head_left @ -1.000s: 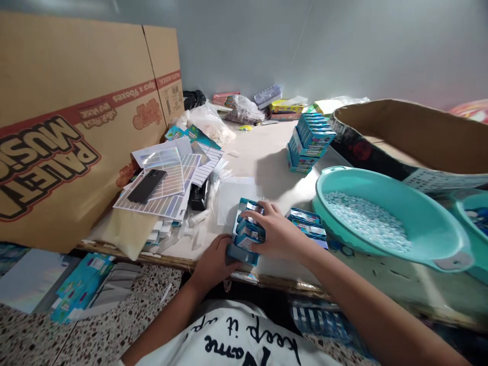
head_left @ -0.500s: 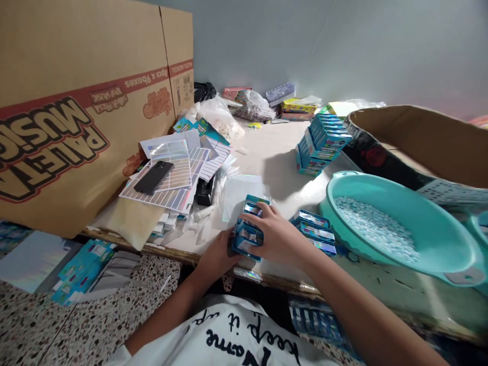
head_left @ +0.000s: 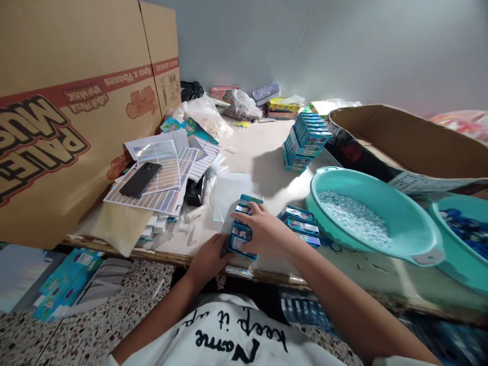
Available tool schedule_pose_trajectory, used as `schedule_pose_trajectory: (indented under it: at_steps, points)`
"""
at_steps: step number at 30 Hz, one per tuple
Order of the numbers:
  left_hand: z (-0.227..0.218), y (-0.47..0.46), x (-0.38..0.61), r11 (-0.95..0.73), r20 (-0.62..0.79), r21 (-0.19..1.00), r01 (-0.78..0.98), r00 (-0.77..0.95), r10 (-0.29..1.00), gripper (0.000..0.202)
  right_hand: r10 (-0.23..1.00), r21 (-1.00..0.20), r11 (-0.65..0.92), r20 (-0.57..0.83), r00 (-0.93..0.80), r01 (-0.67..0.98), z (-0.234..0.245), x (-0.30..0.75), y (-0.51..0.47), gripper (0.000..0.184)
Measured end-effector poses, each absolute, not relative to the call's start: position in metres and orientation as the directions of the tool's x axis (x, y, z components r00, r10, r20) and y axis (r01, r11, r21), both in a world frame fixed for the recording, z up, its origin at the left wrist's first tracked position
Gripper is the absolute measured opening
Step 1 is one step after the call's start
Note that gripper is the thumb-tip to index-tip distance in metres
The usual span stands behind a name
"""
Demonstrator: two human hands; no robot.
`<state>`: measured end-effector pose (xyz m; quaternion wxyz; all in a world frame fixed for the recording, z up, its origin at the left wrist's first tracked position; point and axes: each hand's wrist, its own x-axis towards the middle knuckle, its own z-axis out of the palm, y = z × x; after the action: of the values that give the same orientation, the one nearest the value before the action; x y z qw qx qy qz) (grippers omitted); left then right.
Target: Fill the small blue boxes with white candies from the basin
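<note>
Near the table's front edge stands a small blue carton (head_left: 241, 243) holding little tins. My right hand (head_left: 263, 226) reaches over it from the right, fingers on top and thumb low on the near side, closed around the carton and its tins. Against the carton's left side rests my left hand (head_left: 209, 259), steadying it; its fingertips are partly hidden. Just right of my right hand, several flat blue tins (head_left: 302, 225) lie in a row. Behind the carton is a clear plastic sheet (head_left: 232, 190).
A turquoise basin (head_left: 412, 223) of pale candies stands right, beside another basin (head_left: 457, 264) with dark blue pieces. Stacked blue cartons (head_left: 307, 142) stand behind, near an open cardboard box (head_left: 404, 147). Left are a phone (head_left: 141, 179), label sheets (head_left: 163, 198) and a large carton (head_left: 95, 61).
The view has swung to the right, so more of the second basin shows. Both hands keep their places on the carton, with only slight finger movement.
</note>
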<state>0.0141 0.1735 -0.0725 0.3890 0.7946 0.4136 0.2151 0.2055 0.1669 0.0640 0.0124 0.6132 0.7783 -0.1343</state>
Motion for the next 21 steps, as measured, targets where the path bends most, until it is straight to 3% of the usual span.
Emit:
schedule_pose_trajectory:
  at_steps: [8,15,19,21]
  points:
    - [-0.069,0.173,0.013,-0.361,0.006,0.780,0.512,0.570,0.822,0.033,0.939,-0.211,0.265,-0.166,-0.301,0.941,0.068,0.207,0.171,0.082]
    - [-0.073,0.175,0.010,-0.359,0.008,0.792,0.494,0.579,0.815,0.036,0.942,-0.279,0.245,-0.158,-0.296,0.928,0.054,0.211,0.173,0.082]
    - [-0.077,0.173,0.010,-0.357,0.046,0.801,0.480,0.546,0.837,0.034,0.951,-0.241,0.237,-0.141,-0.276,0.941,0.043,0.206,0.162,0.090]
    - [-0.081,0.175,0.011,-0.350,0.075,0.828,0.438,0.533,0.843,0.047,0.955,-0.243,0.207,-0.158,-0.250,0.947,0.040,0.207,0.158,0.099]
